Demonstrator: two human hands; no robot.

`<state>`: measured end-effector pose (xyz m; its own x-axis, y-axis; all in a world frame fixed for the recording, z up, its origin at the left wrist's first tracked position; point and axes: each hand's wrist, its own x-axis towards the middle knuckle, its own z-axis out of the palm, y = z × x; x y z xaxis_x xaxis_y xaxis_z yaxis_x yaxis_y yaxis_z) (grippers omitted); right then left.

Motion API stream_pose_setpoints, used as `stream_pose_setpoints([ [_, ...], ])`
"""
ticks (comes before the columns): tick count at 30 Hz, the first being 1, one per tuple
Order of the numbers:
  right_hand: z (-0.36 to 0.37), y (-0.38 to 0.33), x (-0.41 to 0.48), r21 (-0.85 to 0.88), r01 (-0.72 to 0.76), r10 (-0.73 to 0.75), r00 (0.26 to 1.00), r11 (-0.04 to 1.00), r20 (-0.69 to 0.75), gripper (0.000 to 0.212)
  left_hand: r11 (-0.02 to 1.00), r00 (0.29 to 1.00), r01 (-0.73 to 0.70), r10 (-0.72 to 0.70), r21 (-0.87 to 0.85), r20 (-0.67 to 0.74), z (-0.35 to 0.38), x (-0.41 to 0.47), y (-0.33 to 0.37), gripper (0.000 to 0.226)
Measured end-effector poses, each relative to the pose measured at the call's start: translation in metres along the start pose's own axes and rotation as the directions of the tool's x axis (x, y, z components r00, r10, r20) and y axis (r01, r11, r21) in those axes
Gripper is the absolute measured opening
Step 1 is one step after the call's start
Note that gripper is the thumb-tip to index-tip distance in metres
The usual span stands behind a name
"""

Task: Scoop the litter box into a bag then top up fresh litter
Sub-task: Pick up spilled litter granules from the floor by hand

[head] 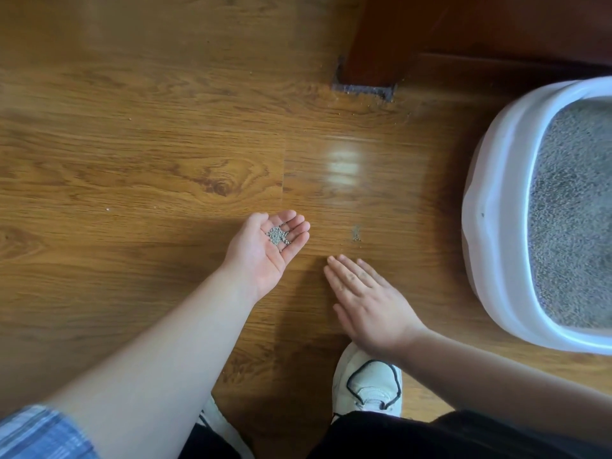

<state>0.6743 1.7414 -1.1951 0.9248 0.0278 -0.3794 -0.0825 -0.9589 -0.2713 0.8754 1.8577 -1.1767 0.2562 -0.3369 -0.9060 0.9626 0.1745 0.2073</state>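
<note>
Cradling a small heap of grey granules [277, 235] in the upturned left hand [265, 260], fingers together and gently cupped. Holding the right hand [364, 306] flat and palm down low over the wood floor [132, 160], fingers straight and close together, just short of a small spill [356, 234]. Off to the floor's right side, white litter box [496, 226], filled with grey litter [576, 210].

- A room in a home, seen from above looking down at the floor.
- The floor [132, 144] is glossy wood-grain laminate with a patch of reflected light.
- A dark red-brown wooden furniture leg [374, 44] stands on it, with grey dust [361, 90] gathered at its base.
- A white plastic litter box [496, 193] filled with grey litter [576, 210] sits at the right, showing a pet lives here.
</note>
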Motion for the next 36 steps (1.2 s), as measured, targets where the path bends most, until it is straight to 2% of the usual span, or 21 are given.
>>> stream_pose_setpoints([
  [7,0.000,0.002,0.006,0.042,-0.195,0.195,0.981,0.980,-0.011,0.066,1.000,1.000,0.009,-0.009,0.010,0.014,0.002,0.000,-0.003,0.039],
  [14,0.000,0.009,-0.012,0.077,-0.111,0.111,0.994,0.991,0.004,0.063,1.000,0.999,0.027,-0.027,0.001,0.020,0.000,-0.001,-0.004,0.041],
  [19,0.009,0.009,-0.026,0.126,-0.186,0.180,0.982,0.974,0.057,0.063,0.999,0.999,0.034,-0.033,-0.017,0.016,0.001,-0.001,-0.002,0.040],
  [25,0.003,0.023,0.003,0.089,-0.198,0.199,0.980,0.976,-0.002,0.064,0.999,0.999,0.033,-0.033,-0.008,0.018,0.007,-0.001,-0.005,0.041],
  [30,0.004,0.027,-0.018,0.171,-0.157,0.164,0.986,0.973,-0.028,0.062,0.999,0.999,0.037,-0.037,0.001,0.032,0.007,-0.003,-0.006,0.041],
  [36,0.012,0.027,-0.040,0.145,-0.330,0.328,0.944,0.933,0.043,0.064,0.999,0.999,0.038,-0.038,0.000,0.024,0.007,-0.002,-0.005,0.041],
])
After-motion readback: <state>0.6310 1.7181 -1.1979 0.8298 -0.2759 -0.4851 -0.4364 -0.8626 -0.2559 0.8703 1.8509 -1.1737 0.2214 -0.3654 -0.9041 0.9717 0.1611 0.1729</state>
